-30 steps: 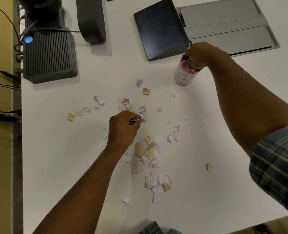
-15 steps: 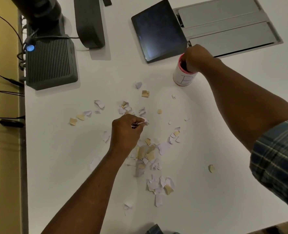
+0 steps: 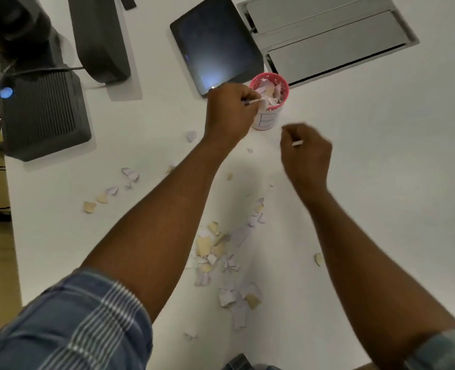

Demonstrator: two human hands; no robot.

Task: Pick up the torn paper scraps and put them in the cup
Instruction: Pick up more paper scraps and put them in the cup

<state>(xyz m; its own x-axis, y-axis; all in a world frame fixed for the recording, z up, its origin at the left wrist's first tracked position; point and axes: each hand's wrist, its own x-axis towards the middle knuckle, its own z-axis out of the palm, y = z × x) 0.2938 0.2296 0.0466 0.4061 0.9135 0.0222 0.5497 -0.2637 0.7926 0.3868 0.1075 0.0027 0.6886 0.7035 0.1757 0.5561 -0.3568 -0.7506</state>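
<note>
The left hand (image 3: 230, 108) is reaching up to the small white paper cup with the pink rim (image 3: 269, 102), and its fingertips are pinched together on a little white scrap of torn paper (image 3: 258, 101) right at the near side of the cup's mouth. The cup is already holding a heap of scraps that is poking up past the rim, so there is not much room left inside. To do this drop well, the hand should be going a bit farther over the middle of the cup before the fingers are letting go, or the scrap may be sliding off the heap and landing beside the cup. It should be letting go softly, because the cup looks light and a bump could be tipping it over. The right hand (image 3: 305, 153) is hanging in the air just in front of the cup, a little to its right, not touching it. It is blurry, with the fingers curled in; a small white bit is showing by them, but I cannot tell if it is being held. Many more white and tan torn paper scraps (image 3: 215, 249) are lying on the white table (image 3: 381, 182) well in front of the cup, with a few more off to its left.
</note>
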